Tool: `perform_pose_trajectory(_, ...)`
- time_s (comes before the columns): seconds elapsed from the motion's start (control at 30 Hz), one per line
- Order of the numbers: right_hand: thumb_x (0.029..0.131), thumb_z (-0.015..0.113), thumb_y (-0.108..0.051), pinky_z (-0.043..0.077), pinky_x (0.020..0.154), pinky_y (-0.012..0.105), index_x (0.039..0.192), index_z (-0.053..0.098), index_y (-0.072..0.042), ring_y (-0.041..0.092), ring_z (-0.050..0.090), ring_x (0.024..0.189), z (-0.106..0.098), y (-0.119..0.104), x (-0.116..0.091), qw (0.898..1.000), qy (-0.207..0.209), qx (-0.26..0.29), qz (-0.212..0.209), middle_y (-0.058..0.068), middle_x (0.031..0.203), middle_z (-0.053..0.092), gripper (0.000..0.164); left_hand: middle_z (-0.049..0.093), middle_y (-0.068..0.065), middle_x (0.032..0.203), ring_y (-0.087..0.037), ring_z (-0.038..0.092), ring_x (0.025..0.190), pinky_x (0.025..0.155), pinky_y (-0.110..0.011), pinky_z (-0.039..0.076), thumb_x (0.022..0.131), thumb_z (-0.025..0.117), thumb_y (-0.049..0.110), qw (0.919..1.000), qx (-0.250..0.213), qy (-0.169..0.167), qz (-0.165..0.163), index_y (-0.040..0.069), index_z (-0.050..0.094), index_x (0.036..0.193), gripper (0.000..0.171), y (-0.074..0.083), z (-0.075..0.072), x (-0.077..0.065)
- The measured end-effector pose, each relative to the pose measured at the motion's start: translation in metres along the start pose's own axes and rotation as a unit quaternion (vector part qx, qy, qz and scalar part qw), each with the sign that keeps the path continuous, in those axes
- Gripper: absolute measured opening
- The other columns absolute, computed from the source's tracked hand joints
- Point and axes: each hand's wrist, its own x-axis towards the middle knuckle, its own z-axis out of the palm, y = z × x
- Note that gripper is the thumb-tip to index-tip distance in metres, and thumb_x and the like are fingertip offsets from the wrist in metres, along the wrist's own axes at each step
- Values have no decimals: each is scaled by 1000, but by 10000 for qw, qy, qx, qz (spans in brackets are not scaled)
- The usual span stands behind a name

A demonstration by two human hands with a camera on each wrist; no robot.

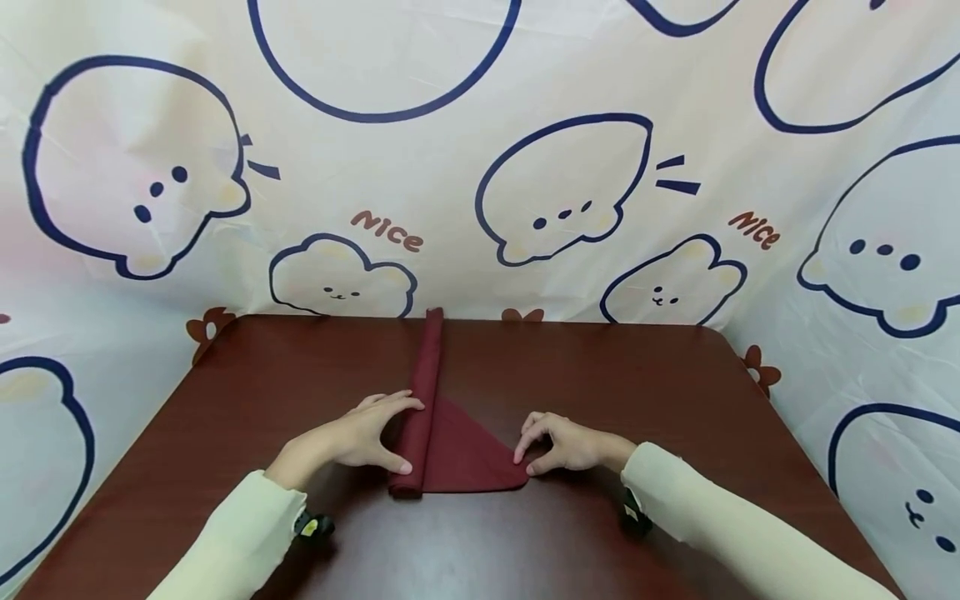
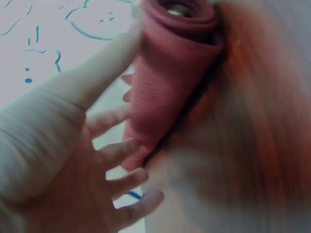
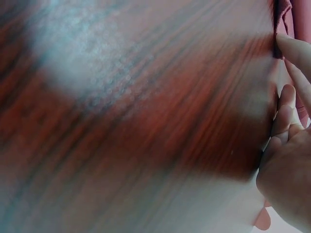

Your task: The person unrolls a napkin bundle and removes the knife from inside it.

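Note:
A dark red cloth (image 1: 471,458) lies on the table, its left part wound into a long roll (image 1: 426,367) and its right part a flat, roughly triangular flap. My left hand (image 1: 358,432) touches the roll, with the thumb near its front end and the index finger farther up. In the left wrist view the fingers of that hand are spread and fairly straight alongside the roll, whose coiled end shows at the top. With thumb and index finger, my right hand (image 1: 567,442) pinches the flap's right corner; its other fingers are curled.
The brown wood-grain table (image 1: 600,375) is glossy, with rounded far corners. Behind and beside it hangs a white sheet (image 1: 442,167) printed with blue cartoon outlines. The roll's far end reaches the table's back edge.

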Motion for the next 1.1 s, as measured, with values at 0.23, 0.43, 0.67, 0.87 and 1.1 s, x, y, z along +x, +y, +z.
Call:
perform_pose_trajectory(0.23,86,80,-17,39,96,32,100,80,-16,11,46,107,6,1,-1,9999,-26,114,-5,1,106,58,13,45,-18,154,-48,29,143,109,-64,39,75,90,25,9992,-314,-199,-173,14,44,149,87,-10,-2,-14)
perform_pose_trajectory(0.43,86,80,-16,39,96,34,100,80,-15,13,46,107,4,2,-2,9999,12,125,-68,2,105,57,14,46,-22,149,-48,31,142,107,-64,41,75,90,24,9987,-417,-188,-207,16,42,150,89,-11,-3,-15)
perform_pose_trajectory(0.67,87,80,-17,38,97,34,101,80,-20,11,46,107,1,3,1,9999,51,28,-92,-2,106,57,14,47,-22,149,-47,31,143,108,-64,40,76,89,26,9990,-377,-144,-165,15,42,152,89,-12,-6,-16)
perform_pose_trajectory(0.87,88,79,-18,39,95,33,102,79,-17,11,46,106,2,3,-1,9996,12,12,-271,2,105,57,14,48,-22,149,-47,32,142,109,-63,39,77,89,26,9991,-379,-125,-129,15,43,152,89,-12,-6,-18)
perform_pose_trajectory(1.1,87,80,-19,39,95,31,101,80,-19,9,46,105,3,4,-2,9998,46,-48,-197,-1,105,57,14,47,-21,150,-46,32,143,110,-63,38,78,88,28,9991,-403,-125,-78,15,42,152,89,-12,-4,-19)
